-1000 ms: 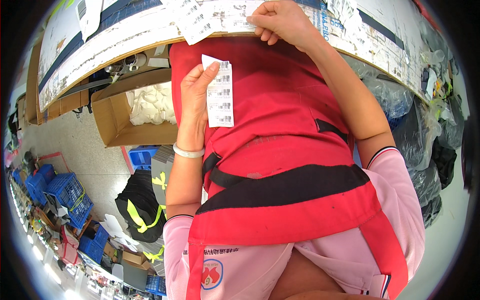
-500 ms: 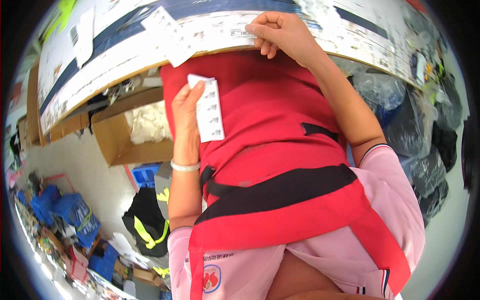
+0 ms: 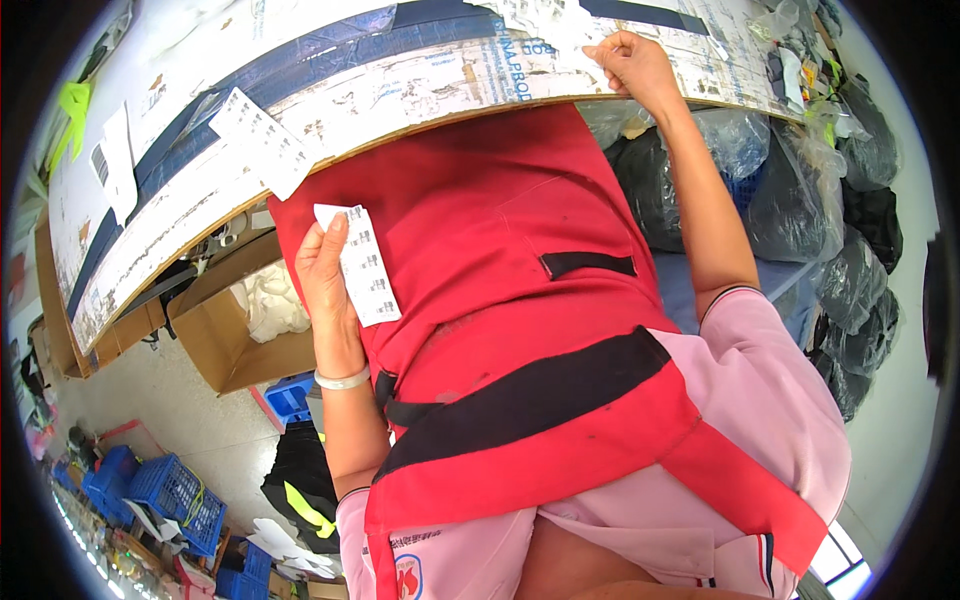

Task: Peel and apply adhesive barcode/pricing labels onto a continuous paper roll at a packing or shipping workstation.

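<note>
My left hand (image 3: 326,262) is closed on a white label sheet (image 3: 372,280) with several small dark printed marks, held upright in front of the red apron (image 3: 470,240). The thumb lies across the sheet's upper end. Over the table's far right part, my right hand (image 3: 640,75) has thumb and forefinger pinched together. Whatever sits between those fingertips is too small to make out. Crumpled white paper (image 3: 545,18) lies just left of and beyond them. Another label sheet (image 3: 262,142) rests on the table, its corner over the front edge.
The worn white table (image 3: 400,110) has dark blue tape strips (image 3: 330,45). A white slip (image 3: 118,165) lies at its left. Below stands an open cardboard box (image 3: 215,340) with white material. Dark plastic bags (image 3: 790,215) are piled at the right, blue crates (image 3: 180,495) at lower left.
My right hand has moved right across the table, and the small label strip at its fingertips no longer shows clearly. The view has shifted; my left hand still holds its sheet.
</note>
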Tool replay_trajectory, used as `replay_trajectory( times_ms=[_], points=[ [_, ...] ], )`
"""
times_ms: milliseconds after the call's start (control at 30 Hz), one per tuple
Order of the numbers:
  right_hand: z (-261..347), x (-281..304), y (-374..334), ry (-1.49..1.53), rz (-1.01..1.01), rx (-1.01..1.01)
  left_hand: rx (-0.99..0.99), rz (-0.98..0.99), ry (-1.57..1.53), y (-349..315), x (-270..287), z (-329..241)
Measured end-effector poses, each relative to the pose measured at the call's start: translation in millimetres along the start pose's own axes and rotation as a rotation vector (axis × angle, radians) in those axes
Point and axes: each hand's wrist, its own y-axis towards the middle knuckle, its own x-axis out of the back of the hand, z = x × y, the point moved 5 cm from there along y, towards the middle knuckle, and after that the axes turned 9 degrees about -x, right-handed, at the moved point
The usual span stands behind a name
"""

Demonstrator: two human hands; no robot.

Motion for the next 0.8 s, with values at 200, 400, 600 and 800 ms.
replay_trajectory(
  times_ms=[200,400,600,800],
  points=[
    [-6.6,9.6,8.3,-0.361,-0.158,0.093,-0.020,-0.007,0.014,-1.1,-4.9,-2.9],
    [93.9,-70.9,-79.9,0.135,0.081,0.452,-0.053,0.048,0.035,-8.7,-12.8,-13.3],
    [130.3,-174.0,-150.7,0.308,0.799,0.192,-0.144,0.069,0.112,-10.1,-23.4,-22.8],
    [135.0,-177.0,-158.5,0.118,0.452,0.632,-0.137,0.040,0.157,-5.2,-13.6,-20.2]
  ],
)
